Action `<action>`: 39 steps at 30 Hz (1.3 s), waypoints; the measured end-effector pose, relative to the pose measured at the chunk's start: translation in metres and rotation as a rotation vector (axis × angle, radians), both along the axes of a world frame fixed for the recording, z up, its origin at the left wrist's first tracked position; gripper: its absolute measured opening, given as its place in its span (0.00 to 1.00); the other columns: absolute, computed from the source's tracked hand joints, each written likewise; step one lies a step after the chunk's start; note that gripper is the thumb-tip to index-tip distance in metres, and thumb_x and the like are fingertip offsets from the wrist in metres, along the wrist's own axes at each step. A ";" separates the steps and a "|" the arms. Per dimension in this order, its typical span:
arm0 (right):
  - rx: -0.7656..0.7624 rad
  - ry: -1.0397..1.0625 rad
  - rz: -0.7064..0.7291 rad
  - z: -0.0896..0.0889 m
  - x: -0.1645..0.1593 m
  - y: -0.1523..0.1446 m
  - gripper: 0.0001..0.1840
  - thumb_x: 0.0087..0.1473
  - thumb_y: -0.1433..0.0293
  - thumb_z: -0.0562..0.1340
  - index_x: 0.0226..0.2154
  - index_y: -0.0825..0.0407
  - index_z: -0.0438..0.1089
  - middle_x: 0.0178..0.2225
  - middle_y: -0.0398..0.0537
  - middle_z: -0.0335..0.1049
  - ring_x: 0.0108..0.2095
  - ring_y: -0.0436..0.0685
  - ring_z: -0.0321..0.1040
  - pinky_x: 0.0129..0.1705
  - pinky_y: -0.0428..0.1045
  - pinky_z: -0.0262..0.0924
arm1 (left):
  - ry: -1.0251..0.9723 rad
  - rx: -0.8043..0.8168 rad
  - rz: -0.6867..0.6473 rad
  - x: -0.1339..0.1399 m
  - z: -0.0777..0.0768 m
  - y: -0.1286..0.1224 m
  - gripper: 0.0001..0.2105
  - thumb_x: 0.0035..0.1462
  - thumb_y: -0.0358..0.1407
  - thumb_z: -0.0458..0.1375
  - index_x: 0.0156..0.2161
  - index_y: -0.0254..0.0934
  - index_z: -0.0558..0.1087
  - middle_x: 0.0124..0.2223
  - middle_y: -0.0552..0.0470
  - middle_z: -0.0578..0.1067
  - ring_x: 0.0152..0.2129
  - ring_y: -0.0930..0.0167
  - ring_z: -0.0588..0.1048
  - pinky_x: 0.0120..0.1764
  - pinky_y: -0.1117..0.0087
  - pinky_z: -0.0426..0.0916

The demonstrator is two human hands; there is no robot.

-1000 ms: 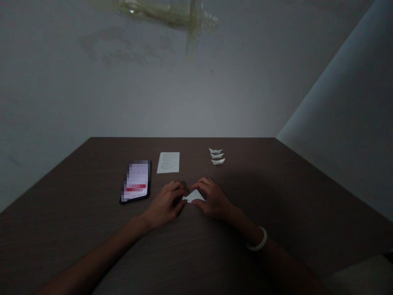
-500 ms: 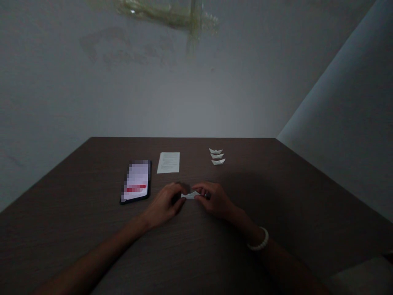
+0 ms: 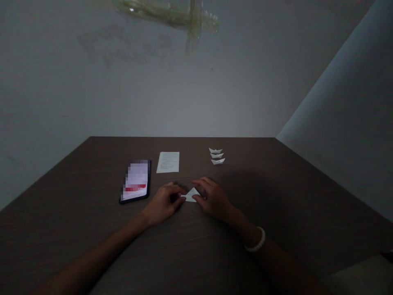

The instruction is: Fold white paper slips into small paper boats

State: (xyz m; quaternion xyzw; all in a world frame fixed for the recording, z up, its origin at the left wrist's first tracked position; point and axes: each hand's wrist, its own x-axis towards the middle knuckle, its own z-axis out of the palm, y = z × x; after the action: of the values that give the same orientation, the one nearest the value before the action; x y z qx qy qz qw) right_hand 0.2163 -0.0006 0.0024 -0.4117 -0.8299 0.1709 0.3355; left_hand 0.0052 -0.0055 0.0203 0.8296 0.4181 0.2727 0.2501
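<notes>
A small folded piece of white paper [image 3: 191, 195] with faint printed lines is held between my two hands, its middle rising to a triangular peak. My left hand [image 3: 164, 203] pinches its left end between thumb and fingers. At the other end, my right hand [image 3: 214, 197] grips the paper, with the thumb on its near face and the fingers curled behind. Part of the paper's right end is hidden by the right hand. Beyond the hands, three small white paper boats [image 3: 217, 156] stand in a row, one behind another.
A printed sheet of paper [image 3: 168, 162] lies flat beyond my left hand. To its left is a phone [image 3: 135, 181] with a lit, blurred screen. The dark wooden table [image 3: 172, 254] meets a pale wall [image 3: 196, 98] at the back.
The folded paper has gone from a low, flat strip to a taller triangle showing printed lines. Its face now tilts toward me, and both hands keep hold of it.
</notes>
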 end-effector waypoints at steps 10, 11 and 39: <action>0.123 -0.231 0.176 -0.001 0.001 0.001 0.11 0.55 0.77 0.59 0.39 0.51 0.73 0.36 0.48 0.69 0.38 0.54 0.63 0.41 0.49 0.58 | 0.032 0.070 0.087 0.001 -0.006 0.003 0.06 0.53 0.27 0.55 0.34 0.36 0.74 0.33 0.50 0.75 0.33 0.67 0.71 0.37 0.66 0.65; 0.128 -0.246 0.170 0.000 0.000 0.001 0.11 0.55 0.77 0.59 0.39 0.51 0.73 0.36 0.48 0.69 0.38 0.54 0.63 0.40 0.49 0.57 | 0.036 0.073 0.096 0.001 -0.007 0.003 0.06 0.53 0.27 0.55 0.34 0.36 0.74 0.33 0.50 0.74 0.33 0.67 0.71 0.37 0.66 0.66; 0.151 -0.318 0.205 0.007 0.002 -0.001 0.19 0.52 0.80 0.59 0.43 0.45 0.74 0.40 0.47 0.67 0.39 0.55 0.60 0.42 0.51 0.55 | 0.002 0.089 0.122 0.002 -0.006 0.002 0.05 0.51 0.28 0.56 0.34 0.36 0.74 0.31 0.52 0.75 0.30 0.69 0.73 0.35 0.68 0.67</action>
State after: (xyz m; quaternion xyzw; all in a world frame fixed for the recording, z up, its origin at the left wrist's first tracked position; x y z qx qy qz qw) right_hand 0.2181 -0.0020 0.0091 -0.3203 -0.9205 0.0742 0.2111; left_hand 0.0074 -0.0032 0.0145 0.8132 0.4556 0.3050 0.1954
